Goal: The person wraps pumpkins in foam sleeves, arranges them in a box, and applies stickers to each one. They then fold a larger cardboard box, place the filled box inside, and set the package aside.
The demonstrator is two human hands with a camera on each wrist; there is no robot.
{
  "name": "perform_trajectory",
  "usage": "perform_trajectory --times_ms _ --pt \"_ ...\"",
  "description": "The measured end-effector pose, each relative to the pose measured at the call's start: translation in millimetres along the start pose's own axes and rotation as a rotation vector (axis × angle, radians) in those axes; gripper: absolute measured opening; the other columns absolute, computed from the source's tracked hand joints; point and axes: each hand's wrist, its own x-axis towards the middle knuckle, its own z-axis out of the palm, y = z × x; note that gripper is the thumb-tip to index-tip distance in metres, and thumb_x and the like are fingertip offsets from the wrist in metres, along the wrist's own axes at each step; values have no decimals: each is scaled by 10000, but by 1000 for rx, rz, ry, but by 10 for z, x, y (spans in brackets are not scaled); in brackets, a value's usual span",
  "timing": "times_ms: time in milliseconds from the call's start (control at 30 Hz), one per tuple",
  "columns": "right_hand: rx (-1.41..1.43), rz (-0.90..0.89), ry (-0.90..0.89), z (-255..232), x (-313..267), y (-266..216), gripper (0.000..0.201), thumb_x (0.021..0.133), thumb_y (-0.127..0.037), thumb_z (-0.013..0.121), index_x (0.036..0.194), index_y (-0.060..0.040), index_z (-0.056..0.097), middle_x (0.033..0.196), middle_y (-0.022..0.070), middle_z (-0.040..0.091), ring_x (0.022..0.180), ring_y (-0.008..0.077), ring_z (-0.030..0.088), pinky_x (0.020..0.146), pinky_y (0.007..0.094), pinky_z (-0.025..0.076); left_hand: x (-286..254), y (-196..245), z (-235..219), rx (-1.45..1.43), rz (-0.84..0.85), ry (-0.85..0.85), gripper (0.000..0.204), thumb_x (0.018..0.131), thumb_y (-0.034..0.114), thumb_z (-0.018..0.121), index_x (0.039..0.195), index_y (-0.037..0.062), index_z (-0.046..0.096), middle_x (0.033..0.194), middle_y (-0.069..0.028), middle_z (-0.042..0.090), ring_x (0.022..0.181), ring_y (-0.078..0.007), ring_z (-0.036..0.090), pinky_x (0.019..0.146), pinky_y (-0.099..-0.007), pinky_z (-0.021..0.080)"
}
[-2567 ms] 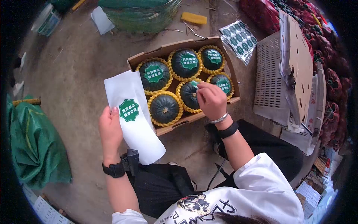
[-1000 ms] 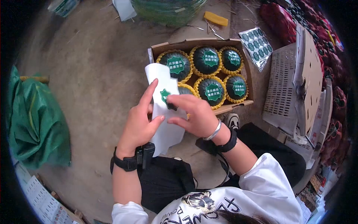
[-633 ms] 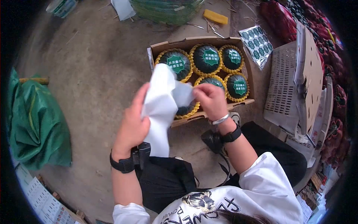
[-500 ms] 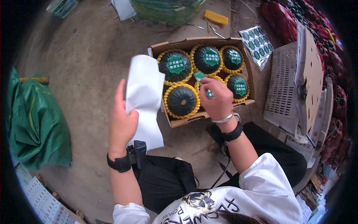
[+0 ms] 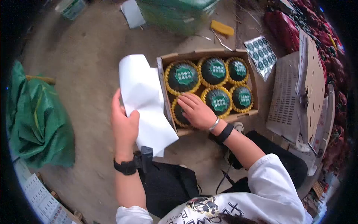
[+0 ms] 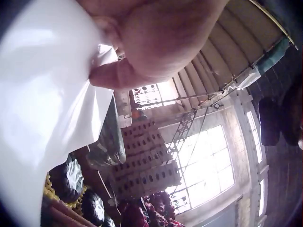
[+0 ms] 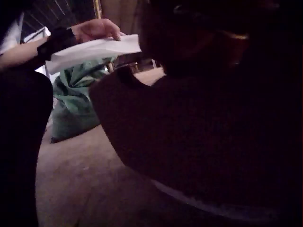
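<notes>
In the head view, my left hand (image 5: pixel 126 125) grips a sheet of white sticker backing paper (image 5: pixel 143 100) with the thumb over its edge. The same paper (image 6: pixel 52 90) fills the left of the left wrist view. My right hand (image 5: pixel 197 112) lies with extended fingers on top of the front-left pumpkin (image 5: pixel 177 116), hiding most of it. Whatever is under the palm and fingers is hidden. Several other dark green pumpkins in yellow foam nets fill the cardboard box (image 5: pixel 255 80). Each shows a green label, as on the front-middle pumpkin (image 5: pixel 219 101).
A sheet of green stickers (image 5: pixel 261 56) lies behind the box's right corner. To the right stands a white plastic crate (image 5: pixel 284 89) with cardboard against it. A green sack (image 5: pixel 44 123) is at far left. On the floor behind lies a yellow foam net (image 5: pixel 222 27).
The front-middle pumpkin gained a label. My right hand peeled a green sticker from the paper, then moved left onto the front-left pumpkin. My left hand still holds the paper.
</notes>
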Motion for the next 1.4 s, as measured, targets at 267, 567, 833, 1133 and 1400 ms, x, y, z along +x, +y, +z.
perform_trajectory --times_ms 267,567,833,1133,1400 --pt "-269 158 -163 -78 44 -242 575 789 -476 602 1320 -343 428 1423 193 302 1299 411 282 1038 573 228 131 96 -12 -254 111 53 313 806 -34 500 1117 -49 477 1006 -105 612 947 -161 578 840 -283 441" --pt "-123 229 -239 -192 13 -275 635 707 -420 700 1293 -331 470 1433 200 273 1338 414 195 1040 619 167 18 -26 -403 -1 106 302 137 827 124 649 845 -4 602 667 57 497 607 -40 411 534 -229 355" --pt "3 295 -210 -614 107 -388 638 695 -357 720 1259 -162 493 1317 205 402 1240 398 348 998 554 275 580 -812 -591 -213 -28 516 88 840 27 579 911 -13 612 831 -49 626 749 -123 558 674 -258 447" --pt "81 287 -391 -2935 -245 -522 455 806 -265 620 1199 -57 523 988 204 610 917 366 597 818 435 476 1406 -1246 -368 -896 116 124 631 904 355 551 1379 65 254 1315 -161 388 1172 -255 440 989 -390 405" --pt "-299 1173 175 -4329 -2436 89 479 757 -236 703 1165 -39 545 991 180 638 930 332 612 818 385 493 1240 -936 235 -351 -291 -413 437 910 335 561 1223 40 482 959 -94 594 740 -156 587 605 -275 499"
